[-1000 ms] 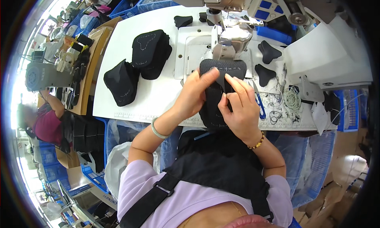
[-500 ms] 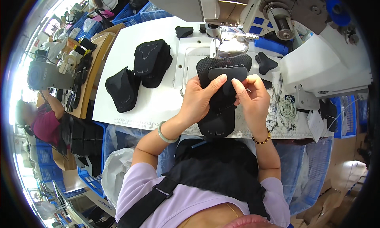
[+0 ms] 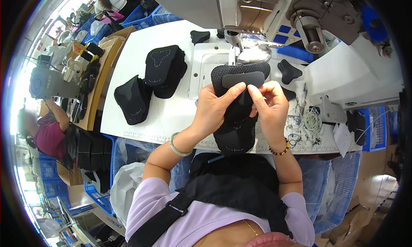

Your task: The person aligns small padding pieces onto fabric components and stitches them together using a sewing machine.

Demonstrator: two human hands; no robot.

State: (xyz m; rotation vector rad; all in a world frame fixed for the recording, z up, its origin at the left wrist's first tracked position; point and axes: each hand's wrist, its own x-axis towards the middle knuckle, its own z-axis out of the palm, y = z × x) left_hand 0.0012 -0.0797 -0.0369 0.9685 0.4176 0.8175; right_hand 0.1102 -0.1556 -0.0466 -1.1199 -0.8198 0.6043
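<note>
Between both hands is a black textured fabric pad (image 3: 219, 70), in front of the sewing machine's needle area. A smaller smooth dark grey pad piece (image 3: 243, 79) with a wide, rounded far end lies on top of it. My left hand (image 3: 214, 109) is closed on the left side of the two layers, its thumb pressed on the grey piece. My right hand (image 3: 271, 104) pinches the grey piece's right side between thumb and fingers. Under and nearer than them sits a stack of black stitched pads (image 3: 234, 140) at the table's front edge.
Two stacks of black pads (image 3: 162, 69) (image 3: 132, 102) lie on the white table (image 3: 171, 114) to the left. The sewing machine (image 3: 253, 15) stands beyond my hands. Small black pieces (image 3: 289, 71) and tangled thread (image 3: 312, 120) lie to the right. A co-worker (image 3: 51, 131) sits at far left.
Both hands and the held pads have shifted slightly left. The grey piece now covers the pale stitch line that showed beyond its far edge. My grip looks the same.
</note>
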